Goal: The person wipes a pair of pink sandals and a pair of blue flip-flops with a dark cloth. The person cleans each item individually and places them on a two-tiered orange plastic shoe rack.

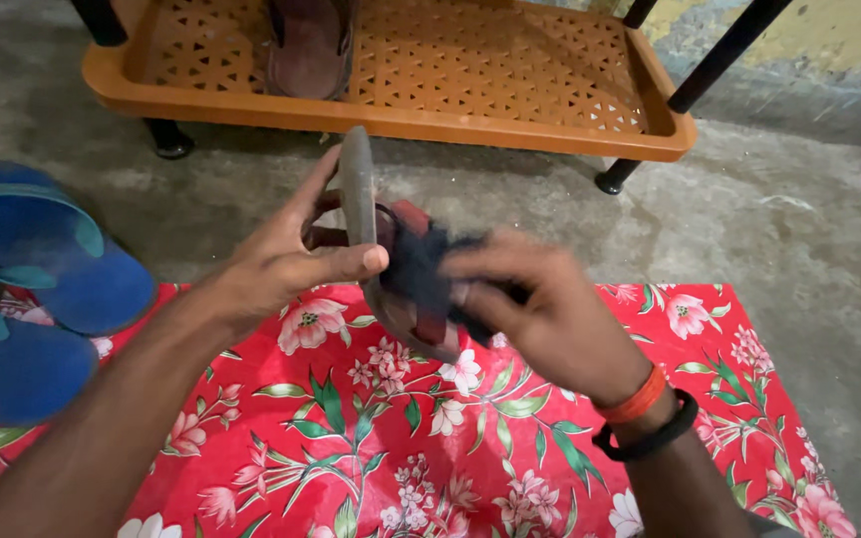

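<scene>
My left hand (286,261) grips a brown sandal (359,199) on its edge, sole facing left, thumb pressed on the rim. My right hand (540,309) presses a dark cloth (421,274) against the sandal's reddish straps and footbed; the hand is slightly blurred. An orange band and a black band circle my right wrist. Both hands hover above a red floral mat (401,438) spread on the concrete floor.
An orange perforated plastic rack shelf (510,70) on black legs stands behind, holding another brown sandal (306,50). Two blue slippers (42,269) lie at the left, partly on the mat. Grey concrete floor (809,259) extends to the right.
</scene>
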